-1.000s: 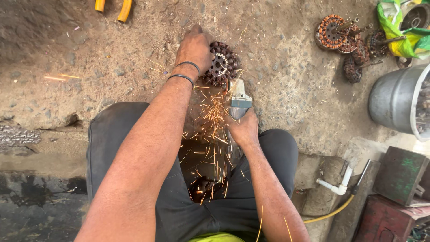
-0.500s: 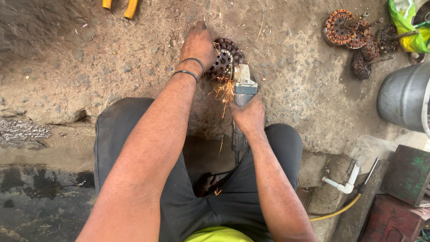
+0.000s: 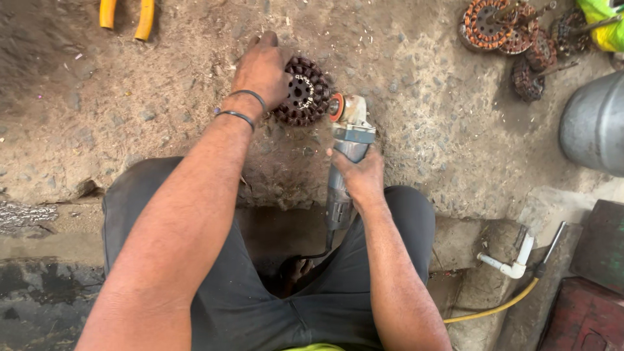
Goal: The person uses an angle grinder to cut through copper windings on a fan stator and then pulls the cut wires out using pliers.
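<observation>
Rough concrete floor (image 3: 422,97), gritty, outdoor work spot. Left hand (image 3: 263,68) pressed flat on wound stator core (image 3: 305,91), pinning it to floor against tool push. Right hand (image 3: 357,172), grip clamped round angle grinder (image 3: 344,149); disc edge just beside core rim.

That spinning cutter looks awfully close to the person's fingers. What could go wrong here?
Three risks, judged from the picture:

1. The bare left hand presses on the round wound motor core right beside the angle grinder and its disc; a slip or kick could cut the fingers.

2. The right hand alone grips the grinder, so control may be weak.

3. The grinder points out from between the knees, so sparks or fragments could fly back onto the legs.
</observation>
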Tool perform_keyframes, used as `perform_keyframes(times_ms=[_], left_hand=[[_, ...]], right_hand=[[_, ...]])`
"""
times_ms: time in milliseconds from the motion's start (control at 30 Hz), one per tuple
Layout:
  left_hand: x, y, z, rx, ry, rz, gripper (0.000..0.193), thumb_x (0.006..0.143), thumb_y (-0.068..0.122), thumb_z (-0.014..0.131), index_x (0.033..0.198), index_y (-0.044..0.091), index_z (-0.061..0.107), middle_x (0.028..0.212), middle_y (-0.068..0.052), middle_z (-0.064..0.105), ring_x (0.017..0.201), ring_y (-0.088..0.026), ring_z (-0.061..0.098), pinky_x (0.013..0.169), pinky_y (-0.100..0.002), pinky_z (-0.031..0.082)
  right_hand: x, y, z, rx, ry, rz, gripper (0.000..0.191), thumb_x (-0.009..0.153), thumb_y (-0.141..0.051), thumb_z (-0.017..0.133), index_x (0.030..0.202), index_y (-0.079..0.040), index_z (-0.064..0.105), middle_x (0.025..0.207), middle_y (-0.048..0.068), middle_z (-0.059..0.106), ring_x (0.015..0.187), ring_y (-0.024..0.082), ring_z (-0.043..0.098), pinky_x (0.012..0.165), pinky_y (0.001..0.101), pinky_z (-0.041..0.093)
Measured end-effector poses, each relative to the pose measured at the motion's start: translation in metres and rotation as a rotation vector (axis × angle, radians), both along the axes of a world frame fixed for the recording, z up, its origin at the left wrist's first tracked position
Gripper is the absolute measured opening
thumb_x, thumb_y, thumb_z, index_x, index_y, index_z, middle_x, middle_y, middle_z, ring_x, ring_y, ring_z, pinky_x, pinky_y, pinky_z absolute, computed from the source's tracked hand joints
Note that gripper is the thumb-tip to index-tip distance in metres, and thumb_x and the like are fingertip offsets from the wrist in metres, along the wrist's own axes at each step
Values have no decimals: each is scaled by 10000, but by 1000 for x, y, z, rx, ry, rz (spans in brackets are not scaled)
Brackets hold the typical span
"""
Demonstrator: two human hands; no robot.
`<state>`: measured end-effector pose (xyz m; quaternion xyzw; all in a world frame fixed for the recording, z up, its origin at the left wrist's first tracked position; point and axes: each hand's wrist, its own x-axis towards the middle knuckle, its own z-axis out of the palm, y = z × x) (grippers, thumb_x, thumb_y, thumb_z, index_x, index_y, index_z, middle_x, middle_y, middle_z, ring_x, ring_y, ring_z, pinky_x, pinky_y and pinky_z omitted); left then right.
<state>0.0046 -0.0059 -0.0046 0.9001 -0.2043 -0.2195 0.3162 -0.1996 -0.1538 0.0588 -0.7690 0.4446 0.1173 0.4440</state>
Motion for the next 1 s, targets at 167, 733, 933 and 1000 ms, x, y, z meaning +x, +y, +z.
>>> perform_keyframes(times_ms=[167,733,933,1000], left_hand=[[0,-3,4,24,-156,-83,277,850,66,787,1124,79,750,1286,-156,562,1273,-364,512,1114,-441,454],[0,6,-4,47,-21,98,262,849,75,775,1105,58,726,1283,-202,549,1210,-359,565,1013,-440,530],[0,6,-6,54,-13,100,268,853,53,759,1118,63,723,1266,-192,557,1236,-347,553,1034,-446,513],[0,6,-4,55,0,93,278,847,78,775,1119,65,720,1261,-190,554,1244,-347,542,1042,-443,503]], right_hand=[[2,13,2,-6,25,36,411,799,-236,828,1102,-62,612,1001,109,717,861,191,737,767,375,642],[-21,30,-7,-147,66,194,370,839,-266,789,1067,-54,589,908,129,759,777,170,770,724,356,666],[-21,31,-13,-227,87,245,425,828,-295,821,1077,-43,587,919,118,730,798,181,759,743,359,655],[-19,33,-13,-273,102,269,463,819,-313,844,1080,-37,579,922,115,716,802,188,750,751,368,641]])
